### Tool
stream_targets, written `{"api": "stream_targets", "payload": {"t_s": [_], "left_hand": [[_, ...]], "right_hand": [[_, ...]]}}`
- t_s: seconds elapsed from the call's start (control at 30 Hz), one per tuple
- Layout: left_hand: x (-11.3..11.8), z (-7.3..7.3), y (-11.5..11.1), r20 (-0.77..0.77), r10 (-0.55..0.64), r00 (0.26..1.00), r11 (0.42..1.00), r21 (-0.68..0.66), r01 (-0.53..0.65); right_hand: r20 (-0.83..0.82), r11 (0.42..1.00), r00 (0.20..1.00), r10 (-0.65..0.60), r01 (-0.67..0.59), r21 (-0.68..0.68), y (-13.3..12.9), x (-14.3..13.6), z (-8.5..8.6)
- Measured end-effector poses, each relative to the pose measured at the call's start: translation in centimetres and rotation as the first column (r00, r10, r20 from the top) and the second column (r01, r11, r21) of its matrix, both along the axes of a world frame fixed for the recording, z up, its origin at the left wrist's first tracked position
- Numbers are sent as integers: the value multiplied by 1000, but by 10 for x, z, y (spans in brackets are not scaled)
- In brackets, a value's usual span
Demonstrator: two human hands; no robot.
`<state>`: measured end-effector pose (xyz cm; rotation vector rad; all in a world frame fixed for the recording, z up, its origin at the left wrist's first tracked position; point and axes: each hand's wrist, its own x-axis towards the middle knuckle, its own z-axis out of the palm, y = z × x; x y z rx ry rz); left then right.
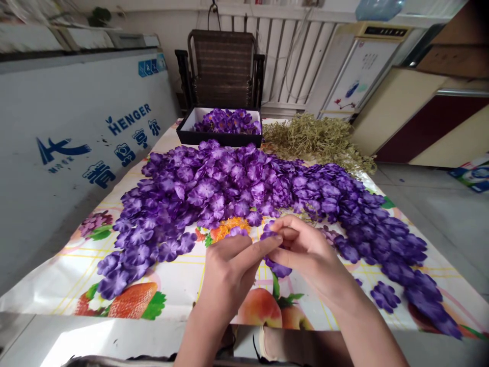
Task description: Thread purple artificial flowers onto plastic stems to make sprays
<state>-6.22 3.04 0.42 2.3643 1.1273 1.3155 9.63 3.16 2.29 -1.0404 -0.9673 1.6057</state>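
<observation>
My left hand (229,267) and my right hand (305,250) meet over the near middle of the table, fingertips pinched together on a small purple fabric flower (278,267). A petal hangs below my fingers; the rest is hidden by them. Just beyond my hands spreads a big heap of purple fabric flowers (214,188) across the table, trailing down the right side (382,229). The table wears a fruit-printed plastic cloth (175,285).
A black box (219,137) filled with purple flowers stands at the far edge, beside a pile of dry yellow-green stems (317,140). A white chest freezer (76,142) flanks the left. A brown chair (221,69) stands behind the table, cabinets at the right.
</observation>
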Motion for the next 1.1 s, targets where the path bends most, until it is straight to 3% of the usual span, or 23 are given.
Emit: {"api": "stream_targets", "payload": {"t_s": [0.13, 0.27, 0.33, 0.4, 0.47, 0.57, 0.67, 0.77, 0.83, 0.9, 0.97, 1.03, 1.1], "left_hand": [[1, 1, -1, 53, -39, 998, 999, -30, 40], [6, 6, -4, 130, 149, 980, 988, -57, -143], [7, 8, -4, 170, 256, 952, 965, -111, -239], [8, 10, -4, 202, 288, 936, 953, -160, -258], [8, 11, -3, 214, 278, 936, 953, -182, -242], [10, 11, -1, 205, 270, 941, 952, -204, -229], [11, 12, -1, 183, 267, 946, 943, -250, -218], [11, 11, 0, 127, 283, 951, 904, -365, -221], [11, 8, 2, 31, 268, 963, 845, -488, -220], [12, 4, 5, -150, 163, 975, 765, -605, -221], [16, 0, 7, -347, -9, 938, 709, -663, -239], [24, -4, 8, -489, -122, 864, 705, -655, -271], [33, -9, 8, -564, -142, 814, 723, -621, -304]], "right_hand": [[-77, 995, 992, 101, -101, 3, 2, -2, -8], [-77, 999, 997, 29, -28, 19, 7, 12, -10], [-4, 994, 996, -91, 91, 52, 10, 32, -9], [65, 952, 955, -289, 279, 122, 12, 61, -8], [156, 863, 858, -490, 453, 221, 14, 90, -11], [388, 777, 674, -628, 565, 277, 16, 120, -22], [465, 808, 666, -583, 533, 250, 19, 124, -30], [497, 909, 763, -414, 373, 186, 20, 108, -27], [503, 959, 816, -285, 246, 144, 20, 96, -22], [494, 978, 844, -208, 171, 121, 19, 89, -18], [478, 982, 858, -186, 151, 111, 18, 86, -16], [450, 985, 877, -167, 131, 110, 18, 86, -17], [405, 987, 901, -153, 116, 115, 18, 85, -20]]}}
